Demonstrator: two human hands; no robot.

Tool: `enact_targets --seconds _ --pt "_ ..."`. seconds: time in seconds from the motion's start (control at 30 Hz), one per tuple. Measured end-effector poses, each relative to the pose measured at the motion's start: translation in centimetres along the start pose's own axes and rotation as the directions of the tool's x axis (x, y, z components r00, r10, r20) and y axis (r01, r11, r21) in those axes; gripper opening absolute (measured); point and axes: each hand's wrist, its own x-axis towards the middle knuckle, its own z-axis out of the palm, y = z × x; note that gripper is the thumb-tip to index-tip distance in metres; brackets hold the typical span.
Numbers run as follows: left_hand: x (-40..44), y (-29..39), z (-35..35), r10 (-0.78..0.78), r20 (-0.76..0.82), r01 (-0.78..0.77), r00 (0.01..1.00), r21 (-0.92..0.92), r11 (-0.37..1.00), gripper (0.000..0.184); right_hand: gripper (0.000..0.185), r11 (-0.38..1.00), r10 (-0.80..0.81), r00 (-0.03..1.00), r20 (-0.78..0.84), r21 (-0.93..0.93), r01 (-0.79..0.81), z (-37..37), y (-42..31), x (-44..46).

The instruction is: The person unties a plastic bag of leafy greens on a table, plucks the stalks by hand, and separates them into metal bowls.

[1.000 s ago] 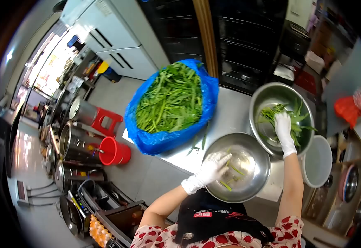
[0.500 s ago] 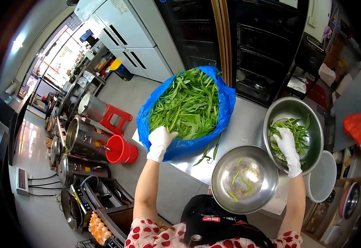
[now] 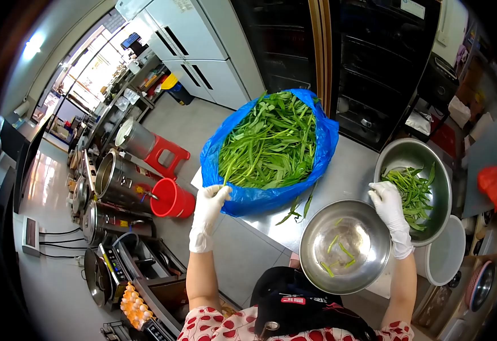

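Note:
A large blue plastic bag point(image 3: 326, 145) stands on the steel table, full of long-leaved greens resembling water spinach point(image 3: 271, 142). At its near left edge is my gloved left hand point(image 3: 208, 213), fingers closed on a green stem that rises from the fingertips. My right hand point(image 3: 389, 210), also in a white glove, hangs over the area where two steel bowls meet, fingers loosely apart and nothing visible in them. Beside it, the deeper bowl point(image 3: 443, 187) contains a heap of the same greens. The nearer shallow bowl point(image 3: 316, 267) has several short stem pieces in it.
Loose leaves lie on the steel table point(image 3: 265, 227) by the bag. A white bucket point(image 3: 447, 253) stands below the deep bowl at right. On the left are a red bucket point(image 3: 171, 199), a red stool point(image 3: 166, 156), large steel pots point(image 3: 120, 176) and a tray of eggs point(image 3: 134, 307).
My right hand has come out of the greens in the deep bowl and moved left toward the shallow bowl. My left hand has drawn slightly back toward me. The whole view has shifted a little.

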Motion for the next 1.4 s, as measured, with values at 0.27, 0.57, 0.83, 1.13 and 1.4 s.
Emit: enact_targets --seconds 0.27,0.57,0.83,1.13,1.4 --pt "-3.9 -3.5 -2.1 0.161 -0.092 -0.147 0.983 0.141 0.979 0.024 0.02 0.987 -0.154 0.984 0.085 0.058 0.149 2.6 -4.1 0.8" --pt "-7.9 -1.8 -6.8 0.102 -0.529 -0.231 0.843 -0.183 0.956 0.02 0.02 0.969 -0.246 0.952 0.181 0.062 0.238 4.9 -5.0 0.5" --pt "-8.8 -0.7 -2.6 0.193 -0.239 -0.239 0.952 -0.18 0.954 0.021 0.02 0.92 -0.364 0.925 -0.106 0.111 0.375 2.0 -11.9 0.7" --pt "-8.7 1.3 4.9 0.424 0.088 -0.412 0.901 -0.126 0.902 0.021 0.026 0.967 -0.253 0.857 -0.449 -0.145 0.21 0.7 -12.1 0.8" --pt "-7.9 3.0 6.5 0.265 0.482 -0.136 0.835 -0.284 0.949 0.022 0.021 0.958 -0.28 0.891 -0.357 -0.168 0.233 0.0 -10.2 -0.8"
